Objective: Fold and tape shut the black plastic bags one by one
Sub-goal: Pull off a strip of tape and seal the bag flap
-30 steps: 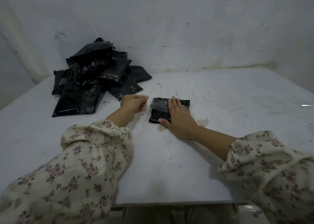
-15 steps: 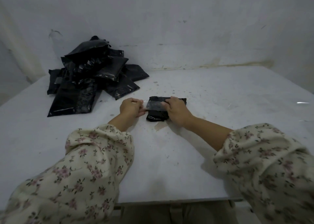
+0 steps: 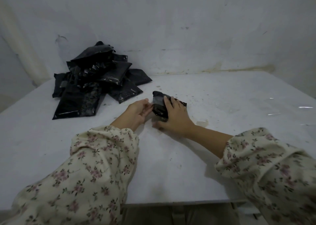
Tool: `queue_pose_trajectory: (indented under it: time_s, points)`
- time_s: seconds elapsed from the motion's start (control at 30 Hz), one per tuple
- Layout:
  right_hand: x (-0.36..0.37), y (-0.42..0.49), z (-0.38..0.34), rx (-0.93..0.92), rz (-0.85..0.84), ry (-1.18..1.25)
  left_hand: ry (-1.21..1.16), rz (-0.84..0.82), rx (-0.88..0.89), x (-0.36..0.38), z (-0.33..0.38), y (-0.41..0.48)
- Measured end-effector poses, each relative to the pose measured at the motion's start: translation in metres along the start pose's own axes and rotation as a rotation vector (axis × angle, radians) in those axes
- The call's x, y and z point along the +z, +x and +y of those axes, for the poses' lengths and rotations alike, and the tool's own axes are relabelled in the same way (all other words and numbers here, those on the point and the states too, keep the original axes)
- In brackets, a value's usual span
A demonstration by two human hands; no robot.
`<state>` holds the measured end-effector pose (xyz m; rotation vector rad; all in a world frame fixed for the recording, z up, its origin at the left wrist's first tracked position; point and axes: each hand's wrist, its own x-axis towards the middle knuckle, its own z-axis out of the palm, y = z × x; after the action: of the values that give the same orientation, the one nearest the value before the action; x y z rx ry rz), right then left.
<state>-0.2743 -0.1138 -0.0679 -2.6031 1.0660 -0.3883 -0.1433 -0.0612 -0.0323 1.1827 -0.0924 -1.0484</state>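
Folded bag (image 3: 159, 107), flat 0.5 s earlier, now tilts up on the tabletop (image 3: 171, 156) between the hands. Right hand (image 3: 174, 117) grips it from above; left hand (image 3: 136, 112) pinches its tape strip (image 3: 158, 100).

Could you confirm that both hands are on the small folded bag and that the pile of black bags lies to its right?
Not quite: the head view shows the pile of black bags lying to the left of the folded bag, nearer the wall. The left hand and right hand are indeed both on that bag.
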Motion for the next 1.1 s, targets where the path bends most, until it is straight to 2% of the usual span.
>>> queue_pose_trajectory:
  time_s: [0.07,0.17,0.27,0.47,0.6,0.67,0.8,0.93,1.1]
  points:
    - [0.000,0.004,0.001,-0.012,0.133,0.099,-0.040,-0.048,0.020,0.006,0.003,-0.004]
    - [-0.004,0.002,-0.003,-0.035,0.281,0.460,-0.076,-0.145,0.073,0.019,0.011,-0.012]
    - [-0.014,-0.001,-0.010,0.043,0.271,0.767,-0.002,-0.209,0.154,0.038,0.020,-0.021]
    - [-0.024,0.001,-0.011,0.220,0.235,1.103,0.086,-0.176,0.236,0.062,0.016,-0.026]
    - [-0.045,0.005,-0.008,0.352,0.369,1.082,0.167,-0.187,0.282,0.068,0.009,-0.026]
    - [-0.049,0.003,-0.007,0.366,0.381,1.051,0.184,-0.210,0.284,0.068,0.005,-0.026]
    - [-0.043,-0.004,-0.003,0.301,0.439,1.051,0.149,-0.220,0.262,0.066,-0.001,-0.024]
    - [-0.048,-0.010,0.010,0.196,0.504,0.832,0.111,-0.226,0.221,0.070,-0.010,-0.027]
    - [-0.047,-0.012,0.024,0.142,0.508,0.716,0.151,-0.223,0.196,0.078,-0.018,-0.025]
